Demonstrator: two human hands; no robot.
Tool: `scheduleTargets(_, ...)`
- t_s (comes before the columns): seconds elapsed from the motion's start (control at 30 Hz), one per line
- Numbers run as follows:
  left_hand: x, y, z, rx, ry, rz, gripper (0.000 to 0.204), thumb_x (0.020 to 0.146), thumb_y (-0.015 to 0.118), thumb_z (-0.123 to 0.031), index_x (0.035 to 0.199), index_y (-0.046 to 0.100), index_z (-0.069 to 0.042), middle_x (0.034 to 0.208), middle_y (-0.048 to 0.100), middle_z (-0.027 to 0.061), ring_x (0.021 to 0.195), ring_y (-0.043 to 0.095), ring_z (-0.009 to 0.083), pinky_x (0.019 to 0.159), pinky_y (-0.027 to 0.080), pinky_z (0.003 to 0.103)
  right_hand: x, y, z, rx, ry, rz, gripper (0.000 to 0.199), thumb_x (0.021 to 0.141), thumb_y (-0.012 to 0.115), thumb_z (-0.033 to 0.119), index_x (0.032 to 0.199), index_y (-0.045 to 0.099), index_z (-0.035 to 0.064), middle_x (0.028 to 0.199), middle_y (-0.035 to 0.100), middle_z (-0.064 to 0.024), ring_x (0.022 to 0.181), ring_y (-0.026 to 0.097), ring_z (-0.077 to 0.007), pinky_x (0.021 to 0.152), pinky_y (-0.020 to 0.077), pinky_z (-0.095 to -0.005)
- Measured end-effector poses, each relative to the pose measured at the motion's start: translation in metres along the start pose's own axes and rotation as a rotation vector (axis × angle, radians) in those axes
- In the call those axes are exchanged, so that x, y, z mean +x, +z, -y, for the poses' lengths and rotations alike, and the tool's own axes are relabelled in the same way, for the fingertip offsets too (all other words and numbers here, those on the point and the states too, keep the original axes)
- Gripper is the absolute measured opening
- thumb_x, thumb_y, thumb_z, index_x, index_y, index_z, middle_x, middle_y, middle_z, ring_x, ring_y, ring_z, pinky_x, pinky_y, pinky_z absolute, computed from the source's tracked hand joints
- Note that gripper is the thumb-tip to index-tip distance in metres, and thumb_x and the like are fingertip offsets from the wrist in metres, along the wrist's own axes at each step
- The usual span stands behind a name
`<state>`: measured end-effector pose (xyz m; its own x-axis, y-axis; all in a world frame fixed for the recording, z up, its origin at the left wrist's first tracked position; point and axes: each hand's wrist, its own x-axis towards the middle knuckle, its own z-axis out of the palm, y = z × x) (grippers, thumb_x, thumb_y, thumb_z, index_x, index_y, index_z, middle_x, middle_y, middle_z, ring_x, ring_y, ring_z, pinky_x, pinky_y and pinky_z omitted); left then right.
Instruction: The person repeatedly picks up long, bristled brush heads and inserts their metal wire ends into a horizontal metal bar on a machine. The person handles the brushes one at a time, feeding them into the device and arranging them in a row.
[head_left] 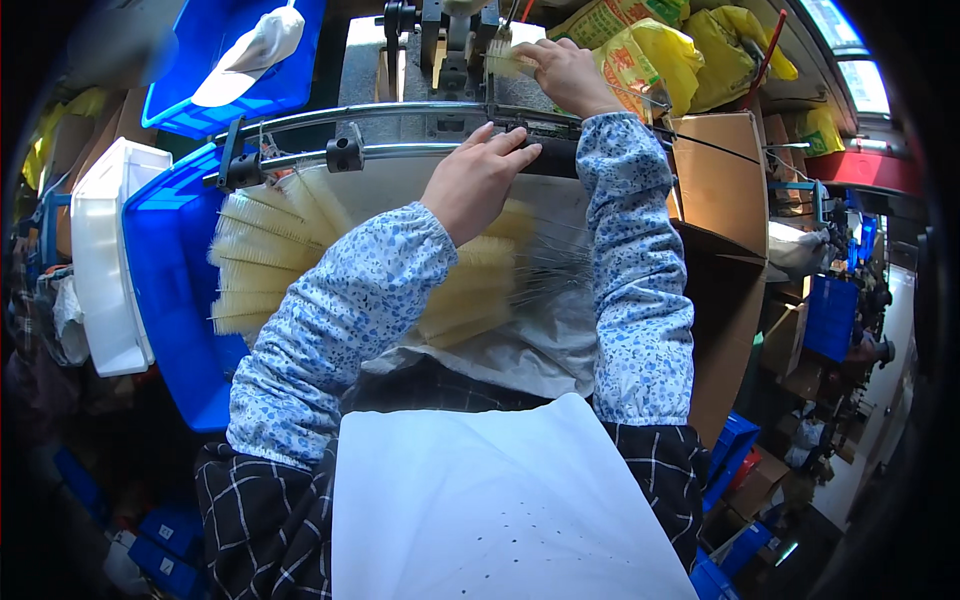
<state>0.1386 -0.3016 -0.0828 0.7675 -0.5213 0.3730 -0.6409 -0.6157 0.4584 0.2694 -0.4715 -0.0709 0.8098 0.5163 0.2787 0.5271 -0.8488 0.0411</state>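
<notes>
My left hand (470, 185) lies with its fingers stretched out over the dark block (552, 152) on the machine's front rail. Beyond it, my right hand (570, 78) is closed, with its fingertips on a pale bristle brush (503, 60) beside the machine's upright metal parts (455, 65). Several cream bristle brushes (262, 255) are heaped below the rail, partly covered by my left forearm. Their thin wire stems (550, 255) fan out to the right over a grey cloth (545, 345). The exact grip of my right fingertips is partly hidden.
Two metal rails (400, 150) cross in front of me. On the left stand a blue bin (175, 280), a white bin (110, 250) and another blue bin holding a white cap (255, 55). An open cardboard box (725, 180) and yellow bags (650, 65) are on the right.
</notes>
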Motion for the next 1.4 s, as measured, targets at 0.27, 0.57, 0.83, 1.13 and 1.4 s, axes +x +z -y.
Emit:
scheduleTargets(0.27, 0.002, -0.005, 0.000, 0.012, 0.012, 0.041, 0.041, 0.076, 0.052, 0.000, 0.116, 0.052, -0.011, 0.120, 0.050, 0.0121, 0.102, 0.053, 0.0279, 0.099, 0.035, 0.038, -0.001, 0.021, -0.004, -0.111, -0.050, -0.104, 0.031, 0.080, 0.048, 0.012, 0.108, 0.057, 0.0223, 0.097, 0.058, -0.0005, 0.095, 0.053, -0.0205, 0.082, 0.0401, -0.0366)
scheduleTargets(0.57, -0.006, -0.024, 0.000, 0.075, 0.034, 0.210, 0.053, 0.080, 0.055, -0.009, 0.129, 0.036, -0.016, 0.129, 0.041, 0.0109, 0.114, 0.044, 0.0261, 0.102, 0.029, 0.040, -0.039, -0.001, -0.004, -0.166, 0.217, -0.312, 0.044, 0.077, 0.059, 0.029, 0.118, 0.048, 0.0180, 0.110, 0.048, -0.0038, 0.109, 0.038, -0.0224, 0.087, 0.0309, -0.0395)
scheduleTargets(0.83, -0.066, -0.134, -0.015, -0.129, -0.103, 0.497, 0.055, 0.080, 0.058, -0.017, 0.130, 0.035, -0.012, 0.123, 0.047, 0.0131, 0.112, 0.045, 0.0286, 0.098, 0.032, 0.039, -0.076, -0.002, -0.016, 0.018, 0.507, -0.194, 0.045, 0.076, 0.059, 0.032, 0.116, 0.053, 0.0125, 0.107, 0.056, -0.0070, 0.101, 0.046, -0.0271, 0.086, 0.0324, -0.0416)
scheduleTargets(1.13, -0.203, -0.214, 0.037, 0.279, -0.669, 0.129, 0.041, 0.082, 0.058, -0.017, 0.119, 0.047, -0.002, 0.107, 0.055, 0.0156, 0.096, 0.052, 0.0285, 0.084, 0.040, 0.035, -0.061, 0.005, -0.003, 0.257, 0.445, -0.290, 0.034, 0.074, 0.061, 0.022, 0.105, 0.058, 0.0065, 0.093, 0.060, -0.0112, 0.087, 0.057, -0.0284, 0.073, 0.0440, -0.0400)
scheduleTargets(1.4, -0.234, -0.192, 0.039, -0.295, -0.953, -0.014, 0.043, 0.083, 0.059, -0.021, 0.122, 0.045, -0.009, 0.095, 0.055, 0.0077, 0.071, 0.050, 0.0112, 0.063, 0.044, 0.023, -0.051, 0.009, 0.012, 0.246, 0.412, -0.313, 0.031, 0.074, 0.059, 0.019, 0.103, 0.058, 0.0062, 0.091, 0.060, -0.0104, 0.086, 0.058, -0.0287, 0.072, 0.0442, -0.0407)
